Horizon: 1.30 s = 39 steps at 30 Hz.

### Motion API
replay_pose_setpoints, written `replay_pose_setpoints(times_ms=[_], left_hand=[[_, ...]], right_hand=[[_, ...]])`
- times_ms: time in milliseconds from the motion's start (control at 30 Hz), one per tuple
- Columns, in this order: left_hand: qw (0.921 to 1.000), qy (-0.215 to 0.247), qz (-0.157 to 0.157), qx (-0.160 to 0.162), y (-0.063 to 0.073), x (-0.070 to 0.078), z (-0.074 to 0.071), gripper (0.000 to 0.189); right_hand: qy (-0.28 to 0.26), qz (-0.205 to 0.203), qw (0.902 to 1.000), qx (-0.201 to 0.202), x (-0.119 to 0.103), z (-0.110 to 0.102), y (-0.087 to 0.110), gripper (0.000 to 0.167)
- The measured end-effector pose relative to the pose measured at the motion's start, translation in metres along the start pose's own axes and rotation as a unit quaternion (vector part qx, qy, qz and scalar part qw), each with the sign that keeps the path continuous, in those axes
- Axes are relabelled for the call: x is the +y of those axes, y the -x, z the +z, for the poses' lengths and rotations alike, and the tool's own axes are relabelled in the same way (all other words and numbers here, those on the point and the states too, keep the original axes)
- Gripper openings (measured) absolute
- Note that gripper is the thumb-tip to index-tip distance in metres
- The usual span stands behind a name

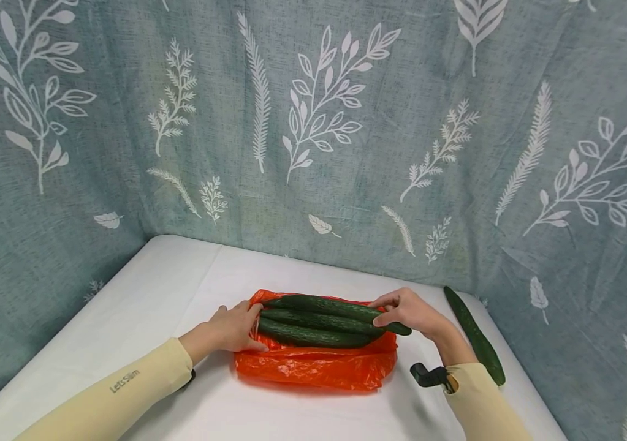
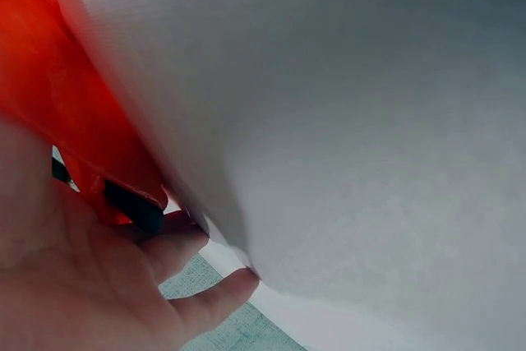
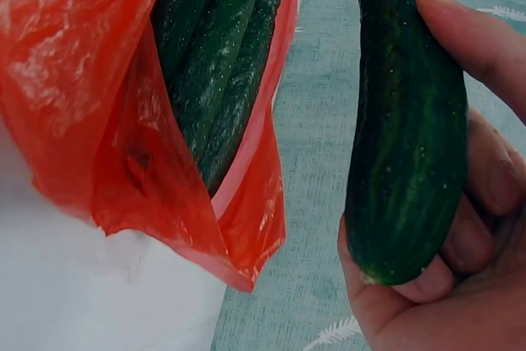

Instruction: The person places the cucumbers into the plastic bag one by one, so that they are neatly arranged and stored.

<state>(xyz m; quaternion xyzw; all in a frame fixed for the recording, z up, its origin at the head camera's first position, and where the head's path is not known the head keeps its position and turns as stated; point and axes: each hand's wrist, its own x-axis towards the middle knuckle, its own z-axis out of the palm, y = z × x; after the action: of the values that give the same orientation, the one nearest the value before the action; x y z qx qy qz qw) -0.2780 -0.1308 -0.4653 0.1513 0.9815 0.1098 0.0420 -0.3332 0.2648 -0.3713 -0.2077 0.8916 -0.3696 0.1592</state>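
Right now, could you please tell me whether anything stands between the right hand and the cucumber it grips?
Nothing visible does: the right hand grips the cucumber directly, and the red bag appears to one side in the right wrist view.

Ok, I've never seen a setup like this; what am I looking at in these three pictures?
There is no machine: a person is working barehanded. The wide picture comes from a head-worn camera, the two close ones from a camera on each wrist. On the white table lie a red bag with cucumbers in it and, to its right, a loose cucumber. The left hand touches the bag's left end; the right hand grips another cucumber, mostly above the bag.
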Motion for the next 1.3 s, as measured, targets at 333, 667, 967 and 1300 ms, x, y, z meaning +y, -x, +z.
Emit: replay_pose_setpoints(times_ms=[333, 667, 967, 1300], left_hand=[[1.0000, 0.001, -0.002, -0.003, -0.001, -0.001, 0.002, 0.104], [1.0000, -0.004, -0.002, -0.004, -0.002, -0.002, 0.003, 0.105], [1.0000, 0.000, 0.001, -0.004, -0.001, -0.001, 0.001, 0.105], [0.9986, 0.051, 0.008, 0.012, -0.004, -0.002, 0.000, 0.109]], right_hand=[[-0.002, -0.008, 0.9995, -0.030, -0.004, 0.007, -0.017, 0.040], [0.013, -0.009, 0.9994, -0.031, -0.001, 0.011, -0.036, 0.037], [0.031, -0.005, 0.9992, -0.026, 0.007, 0.011, -0.048, 0.037], [0.017, -0.010, 0.9991, -0.037, 0.014, 0.017, -0.047, 0.038]])
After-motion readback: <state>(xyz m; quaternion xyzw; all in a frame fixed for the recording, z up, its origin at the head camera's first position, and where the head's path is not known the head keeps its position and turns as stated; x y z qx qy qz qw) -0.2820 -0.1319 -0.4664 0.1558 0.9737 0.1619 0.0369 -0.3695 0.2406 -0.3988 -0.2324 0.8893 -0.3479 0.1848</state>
